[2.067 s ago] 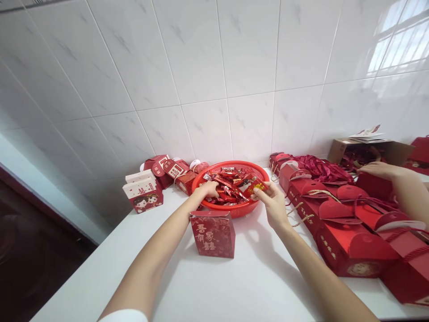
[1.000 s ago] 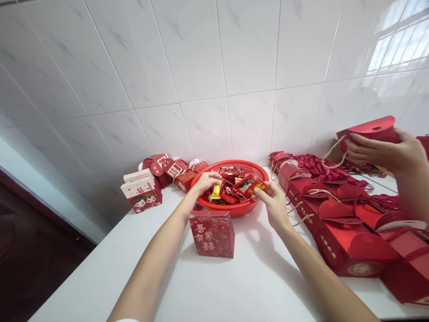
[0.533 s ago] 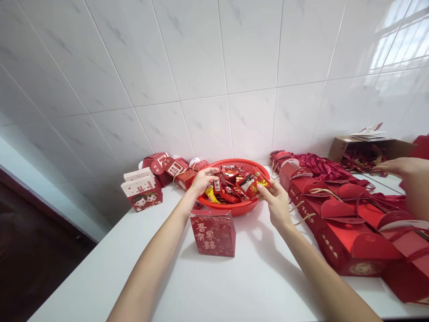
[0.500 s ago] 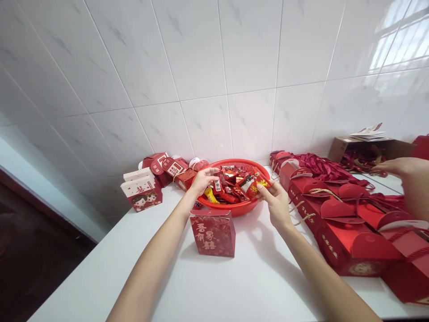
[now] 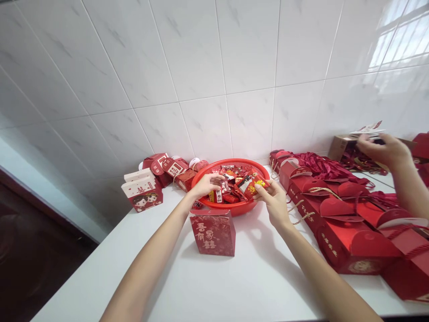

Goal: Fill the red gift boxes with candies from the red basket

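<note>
A red plastic basket (image 5: 231, 209) stands against the wall, filled with wrapped candies (image 5: 234, 190) in red, yellow and white. My left hand (image 5: 206, 185) is over its left side, fingertips closed on a small dark red wrapped candy (image 5: 224, 185). At the basket's right rim, my right hand (image 5: 274, 201) pinches a larger red packet (image 5: 257, 182) with yellow lettering between thumb and fingers. In front of the basket, between my forearms, a red gift box (image 5: 213, 235) with pale lettering stands upright on the white table (image 5: 254, 286). Neither hand touches this box.
More red gift boxes (image 5: 355, 241) with rope handles line the right side, beside dark red ribbons (image 5: 321, 167). Printed cartons (image 5: 144, 192) and red boxes (image 5: 176, 170) stand at the back left. Another person's hand (image 5: 385, 150) is near a cardboard box (image 5: 342, 147).
My left hand has shifted slightly right over the candies. A white-labelled candy sits lower beneath it. My right hand has barely moved. The other person's hand has moved up and left.
</note>
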A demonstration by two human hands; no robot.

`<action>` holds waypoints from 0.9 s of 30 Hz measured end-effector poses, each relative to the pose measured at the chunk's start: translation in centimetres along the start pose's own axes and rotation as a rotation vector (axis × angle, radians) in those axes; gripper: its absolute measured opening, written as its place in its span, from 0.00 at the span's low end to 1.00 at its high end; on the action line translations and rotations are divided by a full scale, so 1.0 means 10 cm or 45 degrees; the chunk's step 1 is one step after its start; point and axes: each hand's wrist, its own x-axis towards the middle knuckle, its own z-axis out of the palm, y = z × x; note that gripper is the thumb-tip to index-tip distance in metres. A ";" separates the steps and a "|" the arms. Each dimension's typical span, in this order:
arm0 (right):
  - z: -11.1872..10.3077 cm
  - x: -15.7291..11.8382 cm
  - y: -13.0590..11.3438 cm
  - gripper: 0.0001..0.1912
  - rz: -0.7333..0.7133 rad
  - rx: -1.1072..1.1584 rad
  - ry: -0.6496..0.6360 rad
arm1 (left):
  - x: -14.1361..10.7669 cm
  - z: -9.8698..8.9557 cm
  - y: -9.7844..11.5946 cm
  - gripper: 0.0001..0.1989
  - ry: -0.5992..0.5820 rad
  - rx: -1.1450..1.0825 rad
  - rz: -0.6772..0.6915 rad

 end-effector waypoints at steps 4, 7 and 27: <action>0.00 0.00 0.00 0.26 0.011 0.018 0.017 | -0.01 -0.03 0.00 0.20 -0.030 0.092 0.011; 0.01 0.01 0.00 0.26 0.014 0.030 0.024 | -0.02 -0.03 0.01 0.17 -0.036 0.183 0.009; 0.05 0.01 -0.07 0.19 0.117 0.230 0.173 | -0.18 0.25 0.59 0.21 0.043 -0.081 0.143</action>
